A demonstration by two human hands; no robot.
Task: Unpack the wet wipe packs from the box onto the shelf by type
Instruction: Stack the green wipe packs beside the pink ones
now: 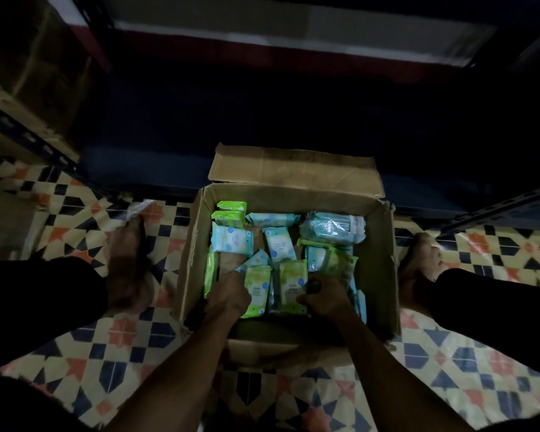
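The metal shelf (293,98) stands dark ahead, its lower bay hard to read and no packs visible on it; the patterned tile floor (113,347) spreads beneath; between the person's bare feet sits the open cardboard box (384,275), its far flap (293,166) leaning back toward the shelf; inside lie the wet wipe packs, green and pale blue mixed, among them a clear-wrapped blue bundle (332,227) at the far right and two small green packs (228,210) at the far left. The left hand (231,296) reaches in at the near side, its fingers curled onto a green pack (256,291); the right hand (323,296) curls round the edge of the neighbouring green pack (290,285), though in this dim light how firm either hold is cannot be told for certain. The step in hand looks like gathering green packs out of the box, with most of the unpacking still to do; next, the packs must be lifted clear of the loose ones around them and carried forward to the shelf, kept apart from the blue kind.
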